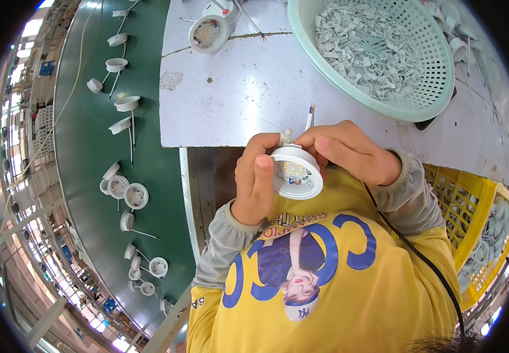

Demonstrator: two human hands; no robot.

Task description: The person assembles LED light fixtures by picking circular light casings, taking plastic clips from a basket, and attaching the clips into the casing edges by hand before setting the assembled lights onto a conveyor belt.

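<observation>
A round white LED downlight is held in front of my chest, tilted, with its yellow-dotted lit face toward me. My left hand grips its left rim, thumb in front and fingers curled behind. My right hand is closed at the light's back right side, fingertips against a small white plastic piece on top. A short white cable with bared coloured wire ends rises beside the right fingers. Exactly what the right fingertips pinch is partly hidden.
On the white worktable, a pale green basket holds many small white plastic pieces. Another downlight lies at the far edge. A green conveyor belt at left carries several downlights. To the right stands a yellow crate.
</observation>
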